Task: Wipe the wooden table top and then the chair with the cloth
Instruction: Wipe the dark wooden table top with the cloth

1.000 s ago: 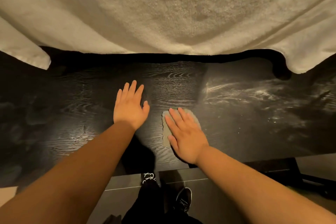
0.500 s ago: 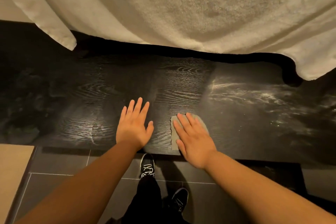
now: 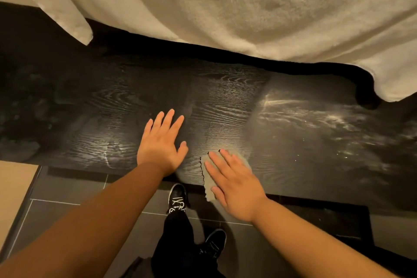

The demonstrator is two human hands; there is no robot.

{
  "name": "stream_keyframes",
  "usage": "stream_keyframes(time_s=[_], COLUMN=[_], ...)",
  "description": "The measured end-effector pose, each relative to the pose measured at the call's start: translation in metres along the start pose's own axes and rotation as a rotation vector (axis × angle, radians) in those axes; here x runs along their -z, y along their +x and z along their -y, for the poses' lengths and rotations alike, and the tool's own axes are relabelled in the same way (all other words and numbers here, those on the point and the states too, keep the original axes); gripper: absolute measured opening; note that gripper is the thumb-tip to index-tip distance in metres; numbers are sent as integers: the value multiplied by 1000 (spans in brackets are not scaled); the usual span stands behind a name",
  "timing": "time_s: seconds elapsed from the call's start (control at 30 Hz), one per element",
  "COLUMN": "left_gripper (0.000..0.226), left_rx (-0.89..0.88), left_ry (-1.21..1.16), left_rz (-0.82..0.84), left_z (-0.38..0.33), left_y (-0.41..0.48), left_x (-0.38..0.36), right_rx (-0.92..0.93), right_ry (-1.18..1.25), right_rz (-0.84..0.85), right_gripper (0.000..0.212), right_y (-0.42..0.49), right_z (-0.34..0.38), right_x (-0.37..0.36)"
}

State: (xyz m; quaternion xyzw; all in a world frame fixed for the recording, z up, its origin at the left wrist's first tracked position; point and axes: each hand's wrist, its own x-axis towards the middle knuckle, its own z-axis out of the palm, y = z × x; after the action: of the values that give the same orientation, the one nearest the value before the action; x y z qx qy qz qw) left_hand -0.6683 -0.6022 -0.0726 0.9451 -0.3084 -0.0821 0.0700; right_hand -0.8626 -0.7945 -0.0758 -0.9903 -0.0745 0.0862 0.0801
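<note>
Cloth (image 3: 208, 184) at table (image 3: 225, 108) edge, 6 o'clock, pressed under my flat right hand (image 3: 234, 185).
Left hand (image 3: 161, 149) lies flat at its 9 o'clock, holding nothing; unpinched, cloth may slip off the edge.

towel (image 3: 225, 7): thick, cream-white, looped pile, hung across the top of the view; wavy lower edge, one folded corner drooping at upper left.
floor (image 3: 67, 189): dark grey tiles, pale grout lines.
shoes (image 3: 177, 200): black pair, white laces, one ahead of the other on the tiles.
trousers (image 3: 178, 244): black.
panel (image 3: 13, 187): beige, flat, at the left edge beside the tiles.
</note>
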Motion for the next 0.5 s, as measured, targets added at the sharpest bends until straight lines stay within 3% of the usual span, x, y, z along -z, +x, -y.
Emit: stream_keyframes(time_s=[0.1, 0.23, 0.33, 0.5], left_gripper=[77, 76, 77, 77], left_rx=[4, 13, 14, 24], left_ry=[16, 39, 50, 49], left_rz=[12, 20, 27, 32], left_z=[0, -2, -3, -4], left_y=[0, 2, 3, 5], left_x=[0, 1, 2, 4], right_rx=[42, -264, -376, -107], right_ry=[-7, 2, 15, -21], right_rz=[16, -22, -53, 23], right_gripper=[64, 63, 67, 66], right_y=[-1, -18, -10, 8], right_z=[-31, -65, -41, -2], right_x=[3, 11, 9, 1])
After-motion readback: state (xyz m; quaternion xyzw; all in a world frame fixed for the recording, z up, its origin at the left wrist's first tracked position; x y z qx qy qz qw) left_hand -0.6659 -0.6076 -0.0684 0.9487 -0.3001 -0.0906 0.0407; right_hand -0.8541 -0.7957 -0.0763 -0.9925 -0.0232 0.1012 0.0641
